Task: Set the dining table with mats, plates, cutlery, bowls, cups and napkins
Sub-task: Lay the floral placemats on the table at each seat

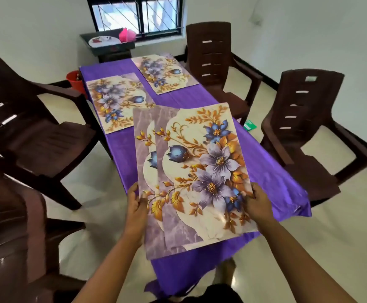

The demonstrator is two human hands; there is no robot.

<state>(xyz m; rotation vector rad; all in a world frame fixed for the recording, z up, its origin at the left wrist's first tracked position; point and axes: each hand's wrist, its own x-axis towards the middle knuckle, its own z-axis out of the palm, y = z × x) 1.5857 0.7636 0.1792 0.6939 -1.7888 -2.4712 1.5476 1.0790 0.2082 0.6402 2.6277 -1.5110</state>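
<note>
Head camera, looking down over a long dining table draped in a shiny purple cloth; a person's two bare forearms reach in from the bottom of the view. The left hand grips the left edge of two overlapping floral place mats, fingers curled round that edge; the right hand grips the right edge of the upper mat, thumb on top. The upper mat shows purple and blue flowers with golden leaves on cream; the lower mat peeks out beneath it to the left and along the near side. Both are held over the near end of the table; whether they touch the cloth cannot be told. Two matching mats lie flat further along: one on the left side, one at the far right corner. Dark brown plastic chairs stand round the table. Beyond the far end, a small dark side table under a barred window carries a white plate and something pink; a red bucket sits on the floor nearby.
</note>
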